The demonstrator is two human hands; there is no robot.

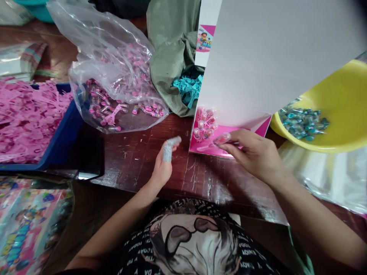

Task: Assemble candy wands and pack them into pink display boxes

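Note:
My right hand (pixel 255 152) pinches a pink plastic toy with a clear rounded capsule (pixel 222 139) at its end, held over the front of an open display box (pixel 246 128). Inside that box, at its left, several similar pink toys with clear capsules (pixel 204 124) stand grouped together. My left hand (pixel 164 162) is to the left of the box, above the dark red tabletop (pixel 129 152). Whitish tape wraps some of its fingers. It holds nothing, and its visible fingers reach toward the box.
On the left stands a blue crate (pixel 54 143) of pink plastic pieces. Behind are a clear bag (pixel 114 72) of pink capsule toys and a grey-green sack (pixel 169 49) with turquoise pieces. A yellow basin (pixel 344 114) with teal capsule items sits right, beside plastic bags (pixel 323 179).

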